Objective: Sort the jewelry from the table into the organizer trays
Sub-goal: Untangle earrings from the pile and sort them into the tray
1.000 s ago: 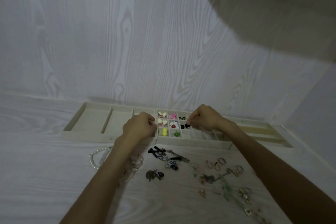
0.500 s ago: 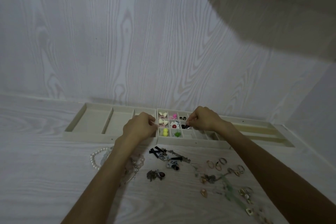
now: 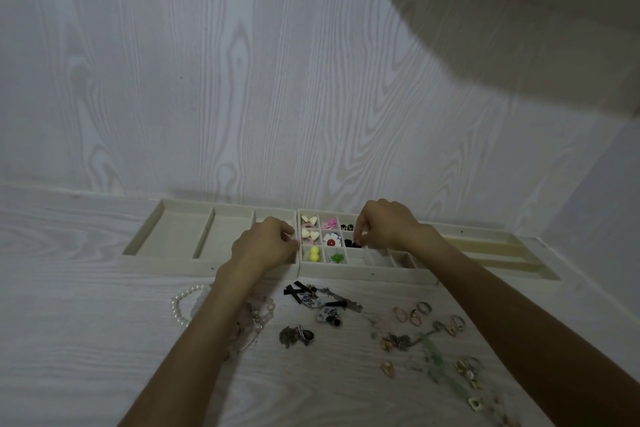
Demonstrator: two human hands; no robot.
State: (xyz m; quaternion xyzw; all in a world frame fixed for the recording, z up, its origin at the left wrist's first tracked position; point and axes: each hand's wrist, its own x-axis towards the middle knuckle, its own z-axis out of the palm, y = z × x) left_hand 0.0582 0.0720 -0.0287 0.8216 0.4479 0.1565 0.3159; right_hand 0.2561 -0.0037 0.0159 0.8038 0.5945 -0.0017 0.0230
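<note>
We work at the grid tray [image 3: 367, 272], the middle one of three organizer trays set along the wall. Our right hand [image 3: 388, 224] hovers over its third column, fingertips curled down and pinching a small black piece [image 3: 352, 244] that sits in, or just above, the middle-row cell (whether it already rests on the cell floor we cannot tell). A like dark pair [image 3: 346, 227] lies in the cell behind, so we judge matching items are being grouped. Our left hand [image 3: 265, 244] is curled at the seam between the long-compartment tray [image 3: 166, 260] and the grid tray, probably steadying them; whether it holds anything we cannot tell. Unsorted jewelry waits on the table [image 3: 69, 340] nearer us: a pearl strand [image 3: 180, 305], a black bow clip [image 3: 299, 289], rings [image 3: 415, 314]. Most sorting remains; the long compartments hold nothing visible.
</note>
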